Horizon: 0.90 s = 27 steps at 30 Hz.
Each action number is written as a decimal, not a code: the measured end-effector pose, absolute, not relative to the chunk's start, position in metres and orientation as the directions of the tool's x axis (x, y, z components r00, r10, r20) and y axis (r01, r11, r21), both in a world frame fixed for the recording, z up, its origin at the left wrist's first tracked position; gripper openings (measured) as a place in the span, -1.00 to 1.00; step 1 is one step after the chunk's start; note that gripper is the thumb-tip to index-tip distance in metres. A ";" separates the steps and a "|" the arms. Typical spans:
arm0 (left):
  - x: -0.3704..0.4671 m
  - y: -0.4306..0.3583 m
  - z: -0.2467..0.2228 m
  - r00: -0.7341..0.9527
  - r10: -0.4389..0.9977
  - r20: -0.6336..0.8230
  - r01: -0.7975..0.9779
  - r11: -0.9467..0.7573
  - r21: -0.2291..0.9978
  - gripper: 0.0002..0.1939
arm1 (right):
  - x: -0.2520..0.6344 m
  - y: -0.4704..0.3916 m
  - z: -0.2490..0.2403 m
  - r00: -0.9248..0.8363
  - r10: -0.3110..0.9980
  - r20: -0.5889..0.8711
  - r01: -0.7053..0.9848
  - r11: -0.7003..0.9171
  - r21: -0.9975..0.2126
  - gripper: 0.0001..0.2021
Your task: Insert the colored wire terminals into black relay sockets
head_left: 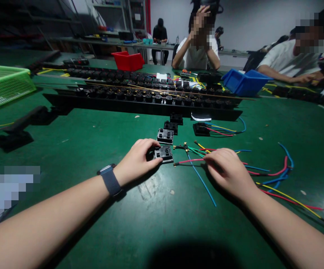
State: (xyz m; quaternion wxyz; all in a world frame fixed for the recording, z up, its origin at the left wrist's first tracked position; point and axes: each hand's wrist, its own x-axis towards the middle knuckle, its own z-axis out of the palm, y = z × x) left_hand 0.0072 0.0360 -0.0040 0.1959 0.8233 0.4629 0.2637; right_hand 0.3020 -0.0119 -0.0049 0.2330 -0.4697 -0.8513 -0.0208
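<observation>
My left hand [141,158], with a dark watch on the wrist, grips a black plastic housing [164,153] with rectangular slots between thumb and fingers. It lies on the green table. Behind that housing a second slotted housing [165,135] stands in line, with more black ones farther back. My right hand [228,172] is curled with its fingertips pinched over loose wires; a red wire [188,161] and green wires [197,151] run under the fingers, whose exact hold is partly hidden. Small metal terminals cap the wire ends. A loose blue wire [202,185] lies between my hands.
A long black rail [142,106] with several round black parts crosses the table ahead. Nearer lies a black housing with wires [201,129]. Green basket [7,86], red bin [128,61] and blue bin [243,82] stand around. Other people sit at tables beyond.
</observation>
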 end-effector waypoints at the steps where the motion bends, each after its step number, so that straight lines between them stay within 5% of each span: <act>1: 0.007 0.036 -0.004 0.409 0.874 0.263 0.662 -0.482 0.574 -0.65 | 0.302 -0.012 -0.005 -0.448 0.788 0.423 0.808 0.559 -0.185 -0.86; 7: 0.003 0.028 0.007 0.305 0.867 0.394 0.626 -0.494 0.603 -0.71 | 0.300 -0.014 -0.003 -0.442 0.783 0.438 0.805 0.562 -0.193 -0.87; 10: 0.007 0.018 0.016 0.597 0.671 0.440 0.440 -0.733 0.519 -0.69 | 0.299 -0.015 -0.002 -0.451 0.779 0.436 0.800 0.569 -0.190 -0.91; 13: 0.013 0.009 0.019 0.844 0.447 0.295 0.282 -0.839 0.465 -0.61 | 0.298 -0.017 -0.001 -0.495 0.765 0.411 0.780 0.600 -0.178 -0.95; 16: 0.015 0.006 0.017 0.915 0.366 0.171 0.271 -0.870 0.413 -0.47 | 0.297 -0.017 -0.001 -0.556 0.743 0.371 0.747 0.643 -0.169 -0.95; 18: 0.013 0.009 0.015 0.890 0.412 0.193 0.303 -0.853 0.425 -0.44 | 0.296 -0.017 -0.001 -0.577 0.733 0.359 0.733 0.659 -0.167 -0.94; 23: 0.009 0.023 0.007 0.653 0.710 0.263 0.548 -0.683 0.484 -0.73 | 0.296 -0.018 -0.001 -0.585 0.717 0.379 0.720 0.674 -0.165 -0.94; 27: 0.010 0.024 0.004 0.690 0.677 0.258 0.521 -0.711 0.473 -0.69 | 0.291 -0.032 0.008 -0.643 0.689 0.334 0.686 0.712 -0.148 -0.92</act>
